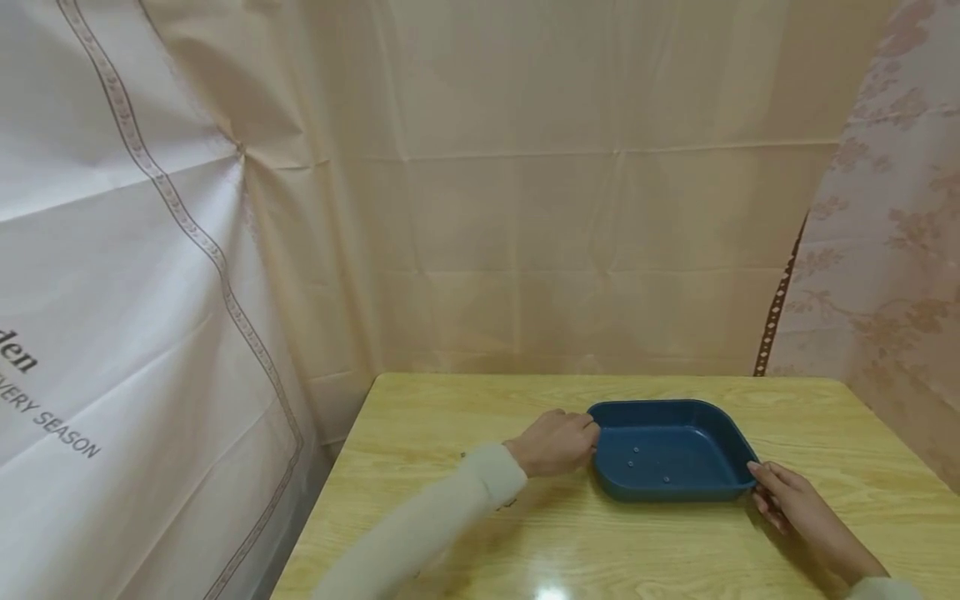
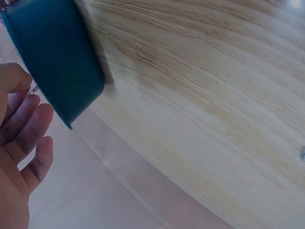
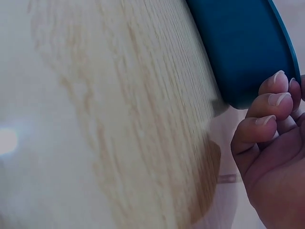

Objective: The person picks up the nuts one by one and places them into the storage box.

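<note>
A dark blue rectangular tray (image 1: 678,493) with rounded corners is toward the right of the wooden table. Inside it lie 3 small metal pieces that look like nuts (image 1: 667,479). My left hand (image 1: 555,443) grips the tray's left rim, its fingers bent at the edge. At the near right corner, my right hand (image 1: 795,504) pinches the rim between thumb and fingers. The tray's outer wall shows in the left wrist view beside my left hand (image 2: 21,124), and in the right wrist view above my right hand (image 3: 276,129). Whether its base touches the table I cannot tell.
Small dark pieces (image 1: 507,503) lie on the wooden table (image 1: 600,554) near the left sleeve, partly hidden. A small metal piece (image 2: 303,153) shows at the left wrist view's right edge. Cloth sheets (image 1: 525,250) hang behind and at both sides of the table.
</note>
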Action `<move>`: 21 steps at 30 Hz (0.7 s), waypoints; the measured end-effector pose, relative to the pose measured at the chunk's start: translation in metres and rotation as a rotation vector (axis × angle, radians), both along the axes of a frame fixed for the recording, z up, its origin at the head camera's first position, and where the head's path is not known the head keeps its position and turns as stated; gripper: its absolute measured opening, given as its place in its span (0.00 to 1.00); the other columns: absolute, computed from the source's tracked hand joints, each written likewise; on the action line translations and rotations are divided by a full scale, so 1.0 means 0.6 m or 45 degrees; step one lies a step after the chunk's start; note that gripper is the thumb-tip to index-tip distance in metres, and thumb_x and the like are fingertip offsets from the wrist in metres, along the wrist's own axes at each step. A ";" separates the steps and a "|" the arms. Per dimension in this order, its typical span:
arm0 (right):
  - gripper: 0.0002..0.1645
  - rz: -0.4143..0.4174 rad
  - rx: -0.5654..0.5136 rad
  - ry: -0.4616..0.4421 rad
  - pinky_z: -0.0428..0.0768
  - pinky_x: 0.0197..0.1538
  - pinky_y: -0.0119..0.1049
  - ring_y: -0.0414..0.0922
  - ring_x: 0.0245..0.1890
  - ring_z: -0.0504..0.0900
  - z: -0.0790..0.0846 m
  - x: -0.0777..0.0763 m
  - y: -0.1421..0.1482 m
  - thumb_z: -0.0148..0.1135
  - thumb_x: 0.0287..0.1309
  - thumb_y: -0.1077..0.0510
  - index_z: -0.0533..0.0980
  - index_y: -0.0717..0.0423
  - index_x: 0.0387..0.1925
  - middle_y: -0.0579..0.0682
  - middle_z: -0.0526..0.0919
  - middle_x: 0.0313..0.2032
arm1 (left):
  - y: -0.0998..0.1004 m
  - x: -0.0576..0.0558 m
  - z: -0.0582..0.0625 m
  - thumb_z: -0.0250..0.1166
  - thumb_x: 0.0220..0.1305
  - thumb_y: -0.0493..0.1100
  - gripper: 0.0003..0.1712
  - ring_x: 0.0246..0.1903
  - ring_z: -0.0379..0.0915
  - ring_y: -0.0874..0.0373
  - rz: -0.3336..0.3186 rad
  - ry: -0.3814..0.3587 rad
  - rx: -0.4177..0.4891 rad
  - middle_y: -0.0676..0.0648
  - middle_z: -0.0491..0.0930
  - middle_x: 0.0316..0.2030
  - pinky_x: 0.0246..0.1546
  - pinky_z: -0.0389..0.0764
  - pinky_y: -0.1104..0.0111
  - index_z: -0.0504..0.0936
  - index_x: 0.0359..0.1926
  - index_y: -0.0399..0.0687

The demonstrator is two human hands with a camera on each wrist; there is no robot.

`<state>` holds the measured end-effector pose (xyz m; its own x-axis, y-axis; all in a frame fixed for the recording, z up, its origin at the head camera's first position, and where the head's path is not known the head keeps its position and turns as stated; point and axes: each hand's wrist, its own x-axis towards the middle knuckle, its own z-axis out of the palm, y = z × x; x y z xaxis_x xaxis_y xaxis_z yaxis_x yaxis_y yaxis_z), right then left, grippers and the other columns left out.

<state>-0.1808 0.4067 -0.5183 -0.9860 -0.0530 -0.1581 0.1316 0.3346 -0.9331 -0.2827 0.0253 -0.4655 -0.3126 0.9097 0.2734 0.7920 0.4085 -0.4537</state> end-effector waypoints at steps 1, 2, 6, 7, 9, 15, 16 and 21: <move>0.32 -0.001 0.003 -0.001 0.72 0.22 0.39 0.41 0.18 0.66 0.000 0.001 0.000 0.39 0.82 0.39 0.66 0.63 0.32 0.47 0.70 0.23 | 0.003 0.001 0.000 0.60 0.75 0.49 0.08 0.29 0.74 0.67 -0.002 -0.011 0.000 0.57 0.79 0.35 0.27 0.74 0.75 0.83 0.43 0.53; 0.32 -0.009 0.007 -0.004 0.72 0.22 0.39 0.41 0.18 0.67 -0.001 0.002 -0.001 0.39 0.81 0.39 0.66 0.63 0.32 0.47 0.70 0.23 | 0.006 0.002 0.001 0.59 0.76 0.49 0.08 0.29 0.74 0.67 -0.002 -0.020 -0.001 0.57 0.79 0.35 0.28 0.74 0.75 0.82 0.44 0.53; 0.33 -0.047 0.021 -0.014 0.73 0.22 0.39 0.41 0.18 0.66 0.001 0.004 -0.003 0.40 0.80 0.37 0.67 0.62 0.32 0.48 0.70 0.24 | 0.021 0.005 0.006 0.57 0.77 0.49 0.10 0.32 0.75 0.66 0.003 -0.042 -0.014 0.57 0.79 0.37 0.30 0.76 0.74 0.82 0.46 0.53; 0.33 -0.050 0.024 -0.014 0.73 0.22 0.39 0.41 0.18 0.66 0.002 0.004 -0.003 0.40 0.80 0.37 0.67 0.62 0.32 0.48 0.70 0.24 | 0.024 0.006 0.009 0.57 0.78 0.49 0.10 0.32 0.75 0.67 0.006 -0.044 -0.020 0.57 0.80 0.37 0.31 0.76 0.75 0.83 0.47 0.53; 0.33 -0.056 0.030 -0.010 0.72 0.22 0.39 0.41 0.18 0.66 0.003 0.004 -0.003 0.40 0.80 0.37 0.67 0.62 0.31 0.48 0.71 0.24 | 0.030 0.006 0.013 0.57 0.78 0.49 0.10 0.33 0.76 0.67 0.000 -0.037 -0.031 0.57 0.80 0.38 0.32 0.76 0.75 0.83 0.47 0.53; 0.33 -0.075 0.031 -0.039 0.73 0.23 0.38 0.40 0.18 0.66 0.004 0.006 -0.002 0.41 0.80 0.36 0.68 0.59 0.31 0.48 0.72 0.24 | 0.042 0.003 0.013 0.58 0.77 0.49 0.10 0.33 0.77 0.68 0.006 -0.059 -0.058 0.57 0.80 0.38 0.33 0.77 0.76 0.84 0.49 0.54; 0.33 -0.072 0.032 -0.045 0.73 0.23 0.38 0.40 0.18 0.66 0.004 0.006 -0.002 0.41 0.80 0.36 0.67 0.59 0.31 0.48 0.72 0.24 | 0.044 0.002 0.010 0.58 0.77 0.49 0.11 0.34 0.77 0.68 0.013 -0.070 -0.060 0.57 0.80 0.38 0.34 0.77 0.76 0.84 0.49 0.54; 0.33 -0.073 0.023 -0.030 0.73 0.21 0.38 0.40 0.17 0.66 0.005 0.008 -0.004 0.42 0.80 0.36 0.66 0.62 0.31 0.49 0.73 0.24 | 0.053 -0.002 0.009 0.57 0.78 0.49 0.10 0.34 0.77 0.68 0.038 -0.115 -0.069 0.57 0.80 0.37 0.32 0.77 0.77 0.84 0.48 0.54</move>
